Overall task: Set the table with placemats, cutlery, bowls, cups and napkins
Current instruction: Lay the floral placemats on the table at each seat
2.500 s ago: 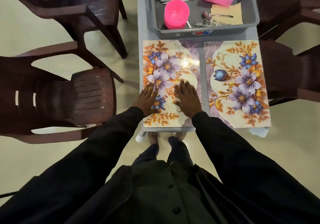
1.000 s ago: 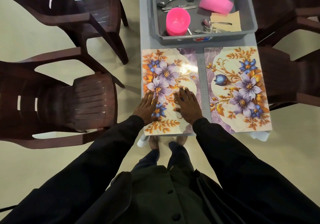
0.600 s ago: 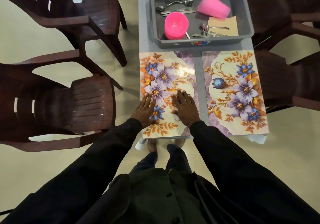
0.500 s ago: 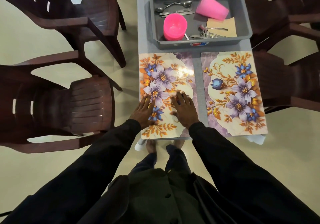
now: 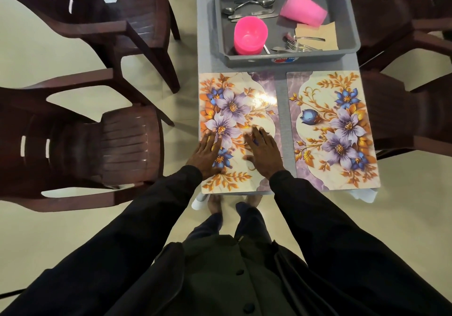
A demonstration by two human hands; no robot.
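Placemat (image 5: pixel 238 110) on the left lies flat at the near end of the table (image 5: pixel 283 129), and both hands press down on it, left hand (image 5: pixel 206 155) and right hand (image 5: pixel 265 153) spread flat, fingers apart, gripping nothing. It looks thin, light and glossy, likely to slide, so an edge or corner is the place to pinch. Its twin, mat (image 5: pixel 335 129), sits just beside, with the bin (image 5: pixel 283 57) beyond holding bowls (image 5: pixel 250 35), cup (image 5: pixel 302 8), cutlery (image 5: pixel 252 6) and napkins (image 5: pixel 325 35).

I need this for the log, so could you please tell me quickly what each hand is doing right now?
Left hand: open, flat on the left placemat, holding nothing.
Right hand: open, flat on the same placemat, holding nothing.
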